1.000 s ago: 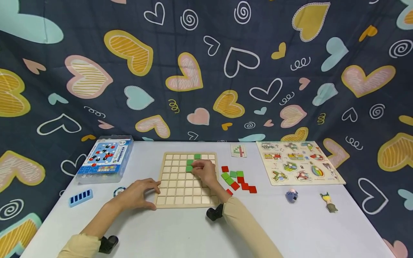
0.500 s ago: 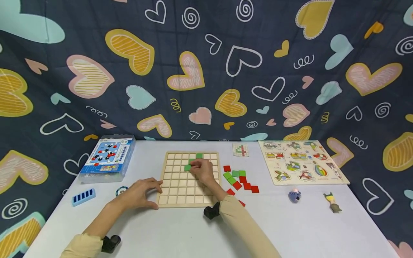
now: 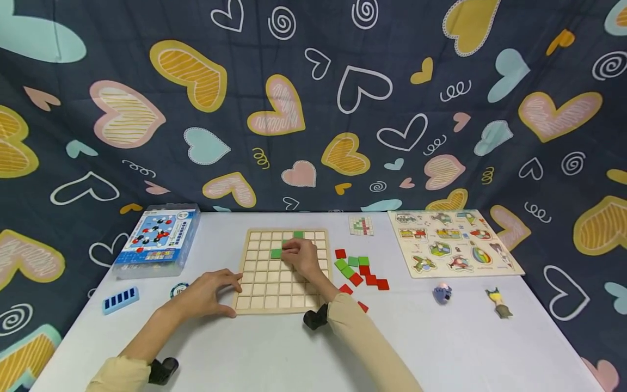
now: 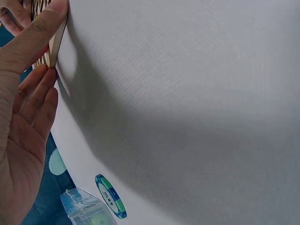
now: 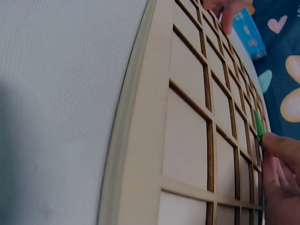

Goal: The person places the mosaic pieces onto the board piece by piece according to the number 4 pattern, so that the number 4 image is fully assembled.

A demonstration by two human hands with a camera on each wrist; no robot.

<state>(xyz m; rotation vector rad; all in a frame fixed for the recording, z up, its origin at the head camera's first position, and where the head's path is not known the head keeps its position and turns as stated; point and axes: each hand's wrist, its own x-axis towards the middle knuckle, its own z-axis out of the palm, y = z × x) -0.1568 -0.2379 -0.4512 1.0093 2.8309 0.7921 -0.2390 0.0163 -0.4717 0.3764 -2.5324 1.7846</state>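
Observation:
A wooden grid board (image 3: 269, 312) lies on the table in the head view. My right hand (image 3: 301, 258) is over its upper middle, pinching the near edge of a green tile (image 3: 276, 253). In the right wrist view, the thumb touches that tile (image 5: 259, 124), which looks tilted. Behind the fingers another green tile is mostly hidden, and one more green tile (image 3: 298, 234) sits in the top row. My left hand (image 3: 209, 294) rests against the board's left edge, thumb and fingers spread apart. The left wrist view shows its fingertips touching the board's side (image 4: 58, 42).
Several loose red and green tiles (image 3: 356, 279) lie right of the board. A pattern card (image 3: 361, 226) and a picture puzzle (image 3: 458, 242) are at the back right. Two small figurines (image 3: 443, 294) lie nearer. Leftward are a clear box (image 3: 159, 239), a blue slotted block (image 3: 120, 300) and a round chip (image 3: 178, 289).
The green tile at my right fingertips has moved left by about one column, and the right hand has shifted slightly left with it. My left hand stays at the board's edge.

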